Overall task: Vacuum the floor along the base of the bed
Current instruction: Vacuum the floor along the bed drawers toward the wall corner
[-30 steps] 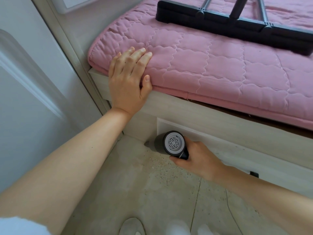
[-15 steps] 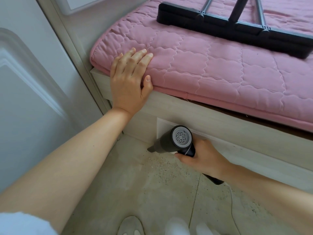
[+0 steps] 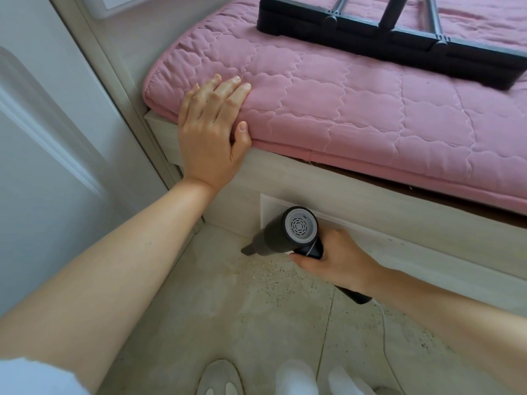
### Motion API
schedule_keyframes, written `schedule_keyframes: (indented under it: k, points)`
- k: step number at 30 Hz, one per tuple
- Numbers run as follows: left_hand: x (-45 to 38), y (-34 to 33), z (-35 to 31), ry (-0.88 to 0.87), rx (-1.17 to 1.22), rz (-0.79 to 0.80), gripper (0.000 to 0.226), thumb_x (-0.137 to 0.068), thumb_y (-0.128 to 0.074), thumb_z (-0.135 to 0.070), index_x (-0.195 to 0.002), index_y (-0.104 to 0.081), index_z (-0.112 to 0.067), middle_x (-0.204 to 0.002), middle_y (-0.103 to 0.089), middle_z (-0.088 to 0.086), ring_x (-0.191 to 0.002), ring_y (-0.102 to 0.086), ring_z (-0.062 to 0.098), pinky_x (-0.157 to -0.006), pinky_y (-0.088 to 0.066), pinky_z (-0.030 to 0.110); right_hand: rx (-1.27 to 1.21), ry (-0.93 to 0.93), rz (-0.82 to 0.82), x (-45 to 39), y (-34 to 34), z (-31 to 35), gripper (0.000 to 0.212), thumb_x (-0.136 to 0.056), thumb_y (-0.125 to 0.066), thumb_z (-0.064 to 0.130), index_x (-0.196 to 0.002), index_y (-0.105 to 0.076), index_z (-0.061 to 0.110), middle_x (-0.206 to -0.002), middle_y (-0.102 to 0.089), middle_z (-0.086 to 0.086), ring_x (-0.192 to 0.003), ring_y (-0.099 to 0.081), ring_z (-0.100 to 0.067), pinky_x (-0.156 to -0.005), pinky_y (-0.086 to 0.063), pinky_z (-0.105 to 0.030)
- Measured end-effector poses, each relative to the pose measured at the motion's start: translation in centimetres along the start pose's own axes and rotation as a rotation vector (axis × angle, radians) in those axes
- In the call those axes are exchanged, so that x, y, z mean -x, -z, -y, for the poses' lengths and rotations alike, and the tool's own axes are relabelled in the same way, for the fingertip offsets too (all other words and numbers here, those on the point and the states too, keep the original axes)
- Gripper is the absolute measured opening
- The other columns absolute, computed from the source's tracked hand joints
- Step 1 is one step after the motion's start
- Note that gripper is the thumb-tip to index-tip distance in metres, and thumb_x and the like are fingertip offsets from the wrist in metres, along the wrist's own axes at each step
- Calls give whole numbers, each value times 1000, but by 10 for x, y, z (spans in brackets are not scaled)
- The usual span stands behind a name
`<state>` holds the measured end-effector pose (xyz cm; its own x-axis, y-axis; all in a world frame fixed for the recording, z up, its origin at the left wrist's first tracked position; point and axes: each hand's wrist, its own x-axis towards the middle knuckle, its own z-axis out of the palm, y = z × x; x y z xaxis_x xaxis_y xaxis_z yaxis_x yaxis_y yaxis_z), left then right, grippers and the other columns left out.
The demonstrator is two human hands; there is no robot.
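A black handheld vacuum (image 3: 281,235) with a grey round rear filter cap points its narrow nozzle down-left at the tiled floor (image 3: 228,309), close to the pale wooden bed base (image 3: 370,212). My right hand (image 3: 336,260) grips its handle, whose end sticks out behind the wrist. Fine crumbs and dark specks (image 3: 273,269) lie on the floor just beside the nozzle. My left hand (image 3: 211,129) rests flat, fingers straight, on the corner of the pink quilted mattress pad (image 3: 356,104).
A black broom head (image 3: 399,44) with metal struts lies on the mattress at the back. A white door (image 3: 42,166) and its frame close off the left side. My slippered feet (image 3: 222,380) stand at the bottom edge. A thin white cord (image 3: 383,332) trails over the floor on the right.
My right hand has drawn the vacuum slightly right and back, tilting it so the nozzle shows pointing down-left at the floor. The left hand stays on the mattress corner.
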<state>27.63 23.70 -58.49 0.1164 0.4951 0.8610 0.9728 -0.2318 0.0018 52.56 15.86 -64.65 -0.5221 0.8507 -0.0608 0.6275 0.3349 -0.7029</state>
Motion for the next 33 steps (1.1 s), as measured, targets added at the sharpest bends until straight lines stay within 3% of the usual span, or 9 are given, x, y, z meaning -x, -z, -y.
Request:
schedule_keyframes:
  k: [6, 14, 20, 25, 29, 33]
  points:
    - [-1, 1, -1, 5, 4, 6, 49, -95, -33, -30, -133, -60, -14, -137, -58, 3, -131, -50, 27, -113, -31, 44, 26, -9, 52, 6, 0, 2, 42, -79, -71, 40, -118, -57, 28, -91, -58, 27, -86, -59, 4, -73, -42, -4]
    - [-3, 2, -1, 13, 25, 9, 48, -93, -35, -28, -132, -60, -14, -137, -58, 2, -129, -50, 27, -110, -34, 46, -1, -25, 13, 2, -2, 1, 47, -79, -72, 38, -122, -55, 25, -98, -58, 23, -86, -56, 10, -75, -41, -1]
    - [-9, 10, -3, -40, 1, 44, 48, -93, -39, -34, -134, -59, -18, -138, -58, 1, -129, -50, 28, -109, -33, 47, 8, -17, 131, 12, 5, 6, 37, -77, -72, 37, -112, -59, 29, -94, -69, 13, -85, -63, -2, -77, -53, -19]
    - [-15, 12, -18, -116, -48, 87, 49, -93, -39, -41, -135, -58, -24, -139, -57, -4, -131, -49, 29, -108, -30, 56, 16, -9, 148, 17, 4, 8, 38, -78, -71, 39, -113, -58, 30, -89, -65, 17, -81, -62, 1, -72, -49, -13]
    - [-16, 6, -39, -127, -37, 70, 49, -92, -39, -42, -132, -61, -25, -136, -59, -3, -129, -51, 28, -107, -33, 56, -7, -21, 120, 16, 0, 11, 39, -79, -71, 38, -114, -57, 29, -84, -59, 24, -78, -59, 8, -68, -44, -4]
    - [-11, 0, -39, -109, -43, 34, 50, -95, -33, -46, -130, -63, -26, -134, -61, -2, -128, -53, 28, -106, -35, 54, -35, -13, 140, 14, -10, 14, 42, -79, -71, 39, -117, -58, 27, -92, -63, 19, -85, -61, 1, -75, -48, -11]
